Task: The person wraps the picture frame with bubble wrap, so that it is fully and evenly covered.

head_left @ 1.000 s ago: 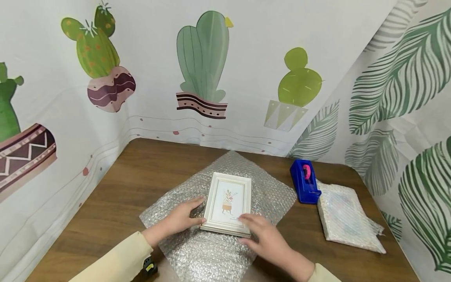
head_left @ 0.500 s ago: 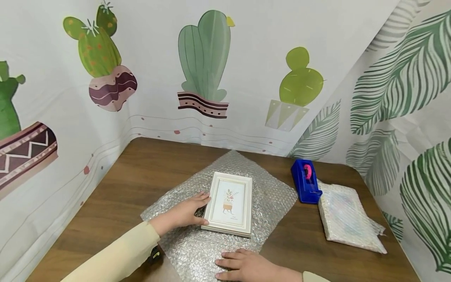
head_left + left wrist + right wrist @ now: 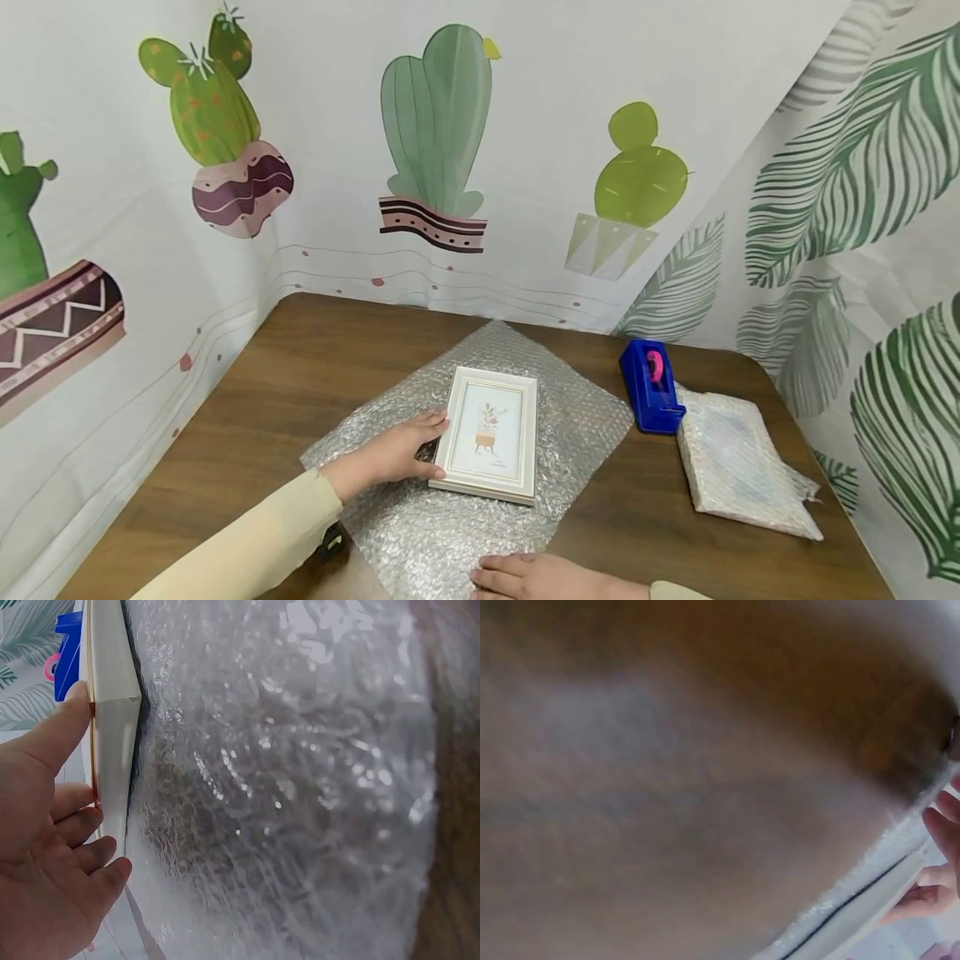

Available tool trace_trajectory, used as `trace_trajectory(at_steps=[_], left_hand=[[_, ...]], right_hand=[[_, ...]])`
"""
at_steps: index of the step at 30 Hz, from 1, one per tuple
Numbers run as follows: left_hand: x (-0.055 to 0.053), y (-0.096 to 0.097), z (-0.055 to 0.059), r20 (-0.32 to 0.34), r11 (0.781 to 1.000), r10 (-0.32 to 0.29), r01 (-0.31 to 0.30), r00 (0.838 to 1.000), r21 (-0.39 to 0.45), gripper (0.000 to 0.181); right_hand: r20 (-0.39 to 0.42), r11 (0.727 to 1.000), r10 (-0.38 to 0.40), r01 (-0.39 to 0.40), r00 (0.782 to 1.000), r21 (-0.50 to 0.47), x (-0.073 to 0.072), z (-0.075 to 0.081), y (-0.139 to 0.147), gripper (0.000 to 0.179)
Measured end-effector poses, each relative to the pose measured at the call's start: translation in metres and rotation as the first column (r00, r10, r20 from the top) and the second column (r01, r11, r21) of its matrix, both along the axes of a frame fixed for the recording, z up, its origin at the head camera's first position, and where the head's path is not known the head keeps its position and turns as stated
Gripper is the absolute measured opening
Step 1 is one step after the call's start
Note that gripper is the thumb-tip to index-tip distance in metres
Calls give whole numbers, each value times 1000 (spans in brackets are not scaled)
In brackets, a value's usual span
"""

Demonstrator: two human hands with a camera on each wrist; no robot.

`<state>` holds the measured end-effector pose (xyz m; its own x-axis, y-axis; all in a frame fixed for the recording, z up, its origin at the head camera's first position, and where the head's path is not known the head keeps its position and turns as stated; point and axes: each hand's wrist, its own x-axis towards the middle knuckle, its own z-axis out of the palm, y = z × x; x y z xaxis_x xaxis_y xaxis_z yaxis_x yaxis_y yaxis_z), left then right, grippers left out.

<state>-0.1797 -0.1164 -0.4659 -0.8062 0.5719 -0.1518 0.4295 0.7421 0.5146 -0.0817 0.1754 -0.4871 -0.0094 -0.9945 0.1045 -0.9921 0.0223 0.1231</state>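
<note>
A white picture frame (image 3: 491, 433) with a plant drawing lies face up on a sheet of bubble wrap (image 3: 457, 529), which is turned cornerwise on the table. My left hand (image 3: 393, 450) rests against the frame's left side, thumb by the near corner. Its fingers lie along that edge in the left wrist view, on the side of the frame (image 3: 114, 739). Near the bottom of the head view, my right hand (image 3: 536, 579) lies over the near part of the wrap with fingers extended, partly cut off by the image border. Only some of its fingers (image 3: 943, 829) show at the right wrist view's edge.
A blue tape dispenser (image 3: 651, 387) with a pink roll stands right of the wrap. Beside it lies a flat bubble-wrapped package (image 3: 738, 462). A small black object (image 3: 330, 542) sits under the left sleeve. A printed cloth wall (image 3: 525, 167) encloses the wooden table (image 3: 300, 367).
My right hand has left the frame's lower right corner and moved toward me onto the near wrap. The left hand has shifted slightly right, onto the frame's side.
</note>
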Motion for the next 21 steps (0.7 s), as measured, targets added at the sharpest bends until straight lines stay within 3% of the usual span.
trace_trajectory(at_steps=[3,6,9,11,13,17,19,20,21], left_hand=[[2,0,0,9,1000,-6,6,1000,6,83],[4,0,1,40,1000,-18,17,999,24,80],[5,1,1,69,999,-22,20,997,36,78],[5,1,2,74,999,-22,19,997,36,77],[5,1,3,76,999,-18,15,997,37,77],[4,3,6,65,999,-37,34,997,37,74],[3,4,7,62,998,-53,50,997,45,71],[2,4,8,58,997,-62,59,996,50,68],[1,5,8,75,997,-54,49,996,67,65]], right_hand=[[-23,996,17,-19,1000,-84,-1,-2,-2,41],[-21,966,-7,1,1000,-257,-4,-2,-6,31],[70,881,-110,130,991,-455,-8,4,-13,19],[156,788,-216,267,964,-556,-12,10,-18,18],[271,669,-336,430,902,-606,-16,17,-23,22],[531,427,-479,714,699,-555,-28,28,-33,20],[619,345,-499,794,607,-500,-36,31,-37,16],[648,319,-506,821,569,-473,-39,31,-39,13],[659,305,-518,838,545,-453,-43,31,-40,12]])
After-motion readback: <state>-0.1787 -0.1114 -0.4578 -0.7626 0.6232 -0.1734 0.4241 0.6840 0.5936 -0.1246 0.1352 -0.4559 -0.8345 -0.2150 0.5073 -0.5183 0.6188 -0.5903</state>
